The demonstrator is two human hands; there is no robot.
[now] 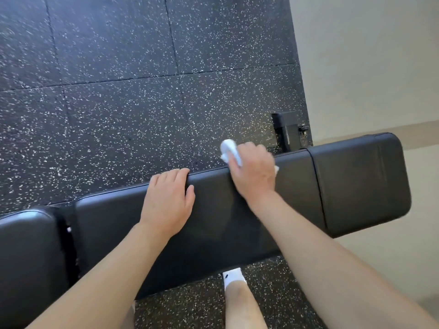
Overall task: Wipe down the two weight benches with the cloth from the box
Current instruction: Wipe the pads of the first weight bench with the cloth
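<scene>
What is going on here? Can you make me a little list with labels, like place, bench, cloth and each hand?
place: black speckled rubber floor beside a pale wall
bench: long black padded weight bench
cloth: small white crumpled cloth at the bench's far edge
right hand: grips the cloth, pressing it on the bench
left hand: rests on the bench, fingers over the far edge
also seen: white sock

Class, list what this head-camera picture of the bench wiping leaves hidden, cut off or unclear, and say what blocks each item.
- Most of the crumpled white cloth: covered by the right hand gripping it.
- Left hand fingers: the tips curl over the far edge of the black padded weight bench.
- Black metal bench frame: mostly hidden behind the pad.
- Second bench and the box: outside the view.
</scene>
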